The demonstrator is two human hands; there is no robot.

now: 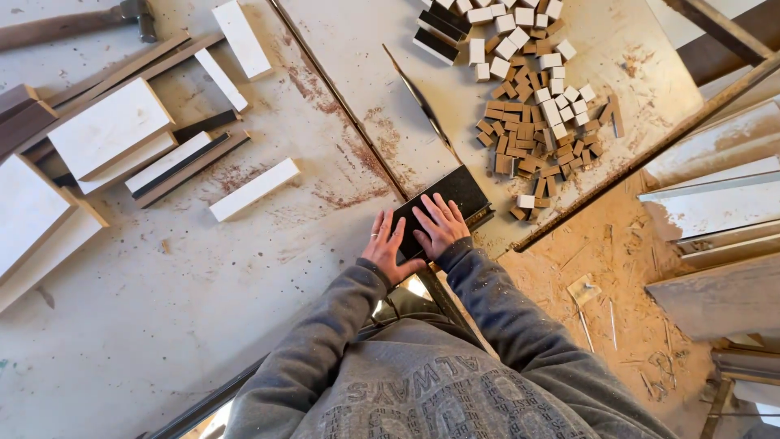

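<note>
Two hands: I see both flat, fingers spread.
Left hand (384, 242): pressing dark board (455, 193).
Right hand (439, 223): flat on same board, gripping nothing.

A woodworking shop, plainly. Sawdust and shavings (626, 268) thick on the floor to the right. Dusty, stained saw table (244, 268) with a long slot running across it. Heap of small cut wooden blocks (532, 122), brown and white-faced, on the far side. White-faced board offcuts (114, 130) and narrow strips (253, 189) scattered at the left. Hammer (134, 12) at the top edge. More dusty panels (715, 203) stacked at the right. Dust all over the grey sweatshirt sleeves (496, 301) as well.
</note>
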